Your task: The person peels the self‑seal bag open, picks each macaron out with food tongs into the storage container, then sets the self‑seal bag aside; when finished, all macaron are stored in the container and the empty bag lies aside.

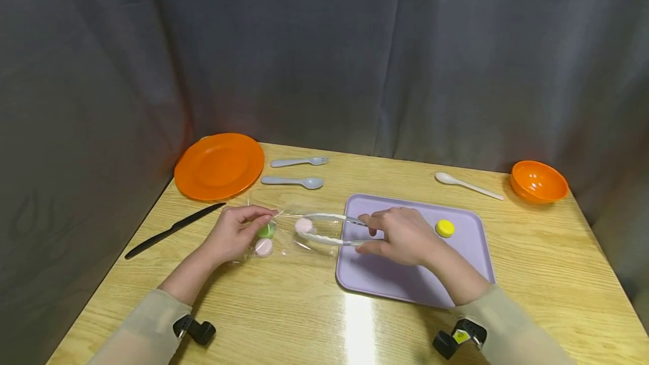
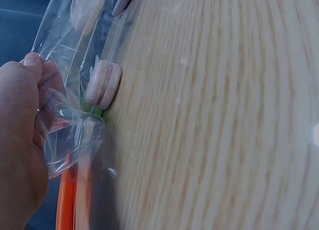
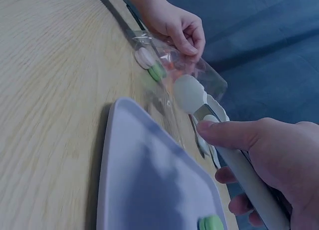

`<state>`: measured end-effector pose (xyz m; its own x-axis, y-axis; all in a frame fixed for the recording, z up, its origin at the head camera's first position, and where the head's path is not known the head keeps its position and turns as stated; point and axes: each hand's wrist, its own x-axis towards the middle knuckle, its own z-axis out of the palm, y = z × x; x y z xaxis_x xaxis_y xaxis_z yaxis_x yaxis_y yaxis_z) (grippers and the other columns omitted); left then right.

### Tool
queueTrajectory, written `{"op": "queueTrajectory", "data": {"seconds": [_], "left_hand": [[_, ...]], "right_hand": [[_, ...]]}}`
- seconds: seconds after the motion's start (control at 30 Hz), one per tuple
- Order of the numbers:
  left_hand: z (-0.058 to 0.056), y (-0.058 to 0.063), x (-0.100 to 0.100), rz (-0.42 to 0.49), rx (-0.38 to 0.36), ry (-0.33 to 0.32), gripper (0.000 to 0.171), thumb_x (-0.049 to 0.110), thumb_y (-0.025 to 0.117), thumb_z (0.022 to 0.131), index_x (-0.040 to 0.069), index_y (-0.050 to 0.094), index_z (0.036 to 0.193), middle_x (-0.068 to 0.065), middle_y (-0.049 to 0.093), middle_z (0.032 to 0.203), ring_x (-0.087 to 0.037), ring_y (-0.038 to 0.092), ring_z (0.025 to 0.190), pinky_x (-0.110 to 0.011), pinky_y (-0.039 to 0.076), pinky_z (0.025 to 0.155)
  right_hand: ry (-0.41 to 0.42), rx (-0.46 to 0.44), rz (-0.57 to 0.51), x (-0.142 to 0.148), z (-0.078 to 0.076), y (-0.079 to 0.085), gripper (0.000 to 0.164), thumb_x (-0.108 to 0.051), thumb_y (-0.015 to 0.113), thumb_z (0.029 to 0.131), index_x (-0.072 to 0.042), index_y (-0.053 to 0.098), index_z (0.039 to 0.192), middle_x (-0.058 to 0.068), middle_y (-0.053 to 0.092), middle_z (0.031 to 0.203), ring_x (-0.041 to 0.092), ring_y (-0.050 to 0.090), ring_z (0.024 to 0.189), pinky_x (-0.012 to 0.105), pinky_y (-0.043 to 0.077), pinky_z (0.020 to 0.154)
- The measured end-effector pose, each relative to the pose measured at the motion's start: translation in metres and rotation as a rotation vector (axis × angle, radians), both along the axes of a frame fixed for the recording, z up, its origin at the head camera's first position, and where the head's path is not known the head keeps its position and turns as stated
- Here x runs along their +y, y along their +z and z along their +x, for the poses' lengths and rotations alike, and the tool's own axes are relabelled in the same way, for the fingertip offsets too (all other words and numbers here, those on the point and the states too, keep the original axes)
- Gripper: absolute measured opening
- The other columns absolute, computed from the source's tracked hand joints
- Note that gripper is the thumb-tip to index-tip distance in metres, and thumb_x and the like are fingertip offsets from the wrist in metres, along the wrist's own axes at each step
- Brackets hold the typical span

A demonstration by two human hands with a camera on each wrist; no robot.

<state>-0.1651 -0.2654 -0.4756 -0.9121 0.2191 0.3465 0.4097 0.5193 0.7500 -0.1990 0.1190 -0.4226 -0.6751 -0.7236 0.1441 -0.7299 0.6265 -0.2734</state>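
My left hand (image 1: pixel 237 231) pinches the edge of a clear plastic bag (image 1: pixel 284 245) lying over the left middle of the table. Inside it, close to that hand, are a green macaron (image 1: pixel 266 230) and a pale pink macaron (image 1: pixel 263 247), the pink one also showing in the left wrist view (image 2: pixel 103 84). My right hand (image 1: pixel 405 234) grips a pair of tongs (image 1: pixel 324 239), fingers on one arm and thumb on the other. The tongs' white tips reach left into the bag, around another pale pink macaron (image 1: pixel 304 225).
Under my right hand is a lilac tray (image 1: pixel 375 280) with a yellow macaron (image 1: pixel 445 228) on it. An orange plate (image 1: pixel 219 165), a fork (image 1: pixel 299 161) and a spoon (image 1: pixel 291 181) lie behind the bag. Leftmost is a black knife (image 1: pixel 174 230). At right are a white spoon (image 1: pixel 469 186) and orange bowl (image 1: pixel 538 182).
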Motion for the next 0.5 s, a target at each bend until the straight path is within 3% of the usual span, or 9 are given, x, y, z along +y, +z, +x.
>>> {"op": "queueTrajectory", "data": {"seconds": [0.2, 0.5], "left_hand": [[0.0, -0.001, -0.002, -0.006, 0.001, 0.002, 0.013, 0.009, 0.072, 0.102, 0.008, 0.082, 0.111, 0.003, 0.079, 0.111, -0.018, 0.073, 0.11, -0.04, 0.057, 0.097], [0.0, -0.002, -0.002, -0.012, 0.02, -0.012, 0.014, 0.009, 0.072, 0.103, 0.006, 0.082, 0.112, 0.002, 0.079, 0.111, -0.017, 0.073, 0.108, -0.038, 0.057, 0.096]], "right_hand": [[-0.055, -0.036, -0.016, 0.033, 0.012, 0.0, 0.055, -0.052, 0.084, 0.089, -0.016, 0.078, 0.129, -0.01, 0.076, 0.101, 0.001, 0.051, 0.065, 0.028, 0.042, 0.055], [-0.114, 0.013, -0.014, 0.085, 0.03, 0.003, 0.056, -0.054, 0.085, 0.086, -0.017, 0.079, 0.129, -0.019, 0.072, 0.096, 0.002, 0.051, 0.068, 0.031, 0.044, 0.061]]}}
